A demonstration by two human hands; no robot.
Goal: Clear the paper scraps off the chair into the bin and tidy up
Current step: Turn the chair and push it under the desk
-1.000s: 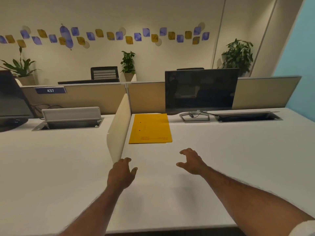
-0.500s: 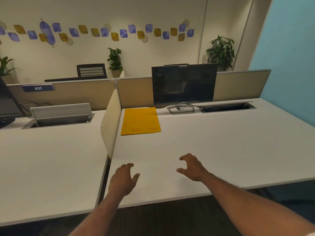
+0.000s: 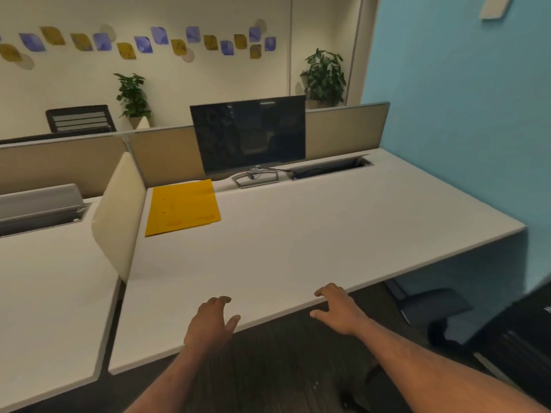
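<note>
My left hand [image 3: 210,323] hovers over the front edge of the white desk [image 3: 313,234], fingers spread and holding nothing. To its right, my right hand [image 3: 338,311] is also empty with fingers apart, level with the desk's front edge. A dark chair [image 3: 512,341] shows only partly at the lower right edge, blurred. No paper scraps and no bin are in sight.
A yellow folder [image 3: 182,207] lies at the desk's back left, beside a cream divider panel [image 3: 119,213]. A dark monitor [image 3: 249,134] stands at the back. A second white desk [image 3: 44,293] is to the left, a blue wall [image 3: 462,99] to the right. Dark carpet [image 3: 283,362] lies below.
The view has backed away and swung right: the desk's front edge and carpet have come into sight. Both hands have drawn back from over the desktop to its front edge.
</note>
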